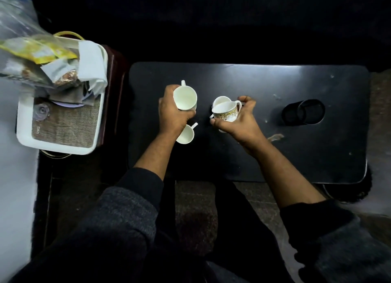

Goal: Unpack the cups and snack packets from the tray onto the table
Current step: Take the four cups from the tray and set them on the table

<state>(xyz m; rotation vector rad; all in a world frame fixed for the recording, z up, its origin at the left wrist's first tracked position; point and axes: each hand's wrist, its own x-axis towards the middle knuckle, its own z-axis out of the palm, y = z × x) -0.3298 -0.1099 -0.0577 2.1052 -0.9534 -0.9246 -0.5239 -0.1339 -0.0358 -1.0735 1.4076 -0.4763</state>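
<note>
My left hand (172,112) grips a plain white cup (185,97) above the black table (306,155), its handle pointing away from me. A second white cup (186,134) stands on the table just under that wrist. My right hand (239,122) holds a white cup with a gold pattern (225,112); another white cup (221,100) sits right behind it, partly hidden. The white tray (55,147) with a woven mat rests at the left, with snack packets (42,54) piled on its far half.
A black mesh holder (303,112) lies on its side on the right part of the table. A clear plastic bag (14,14) hangs over the tray's far corner. The tray sits on a dark stand (112,92) beside the table.
</note>
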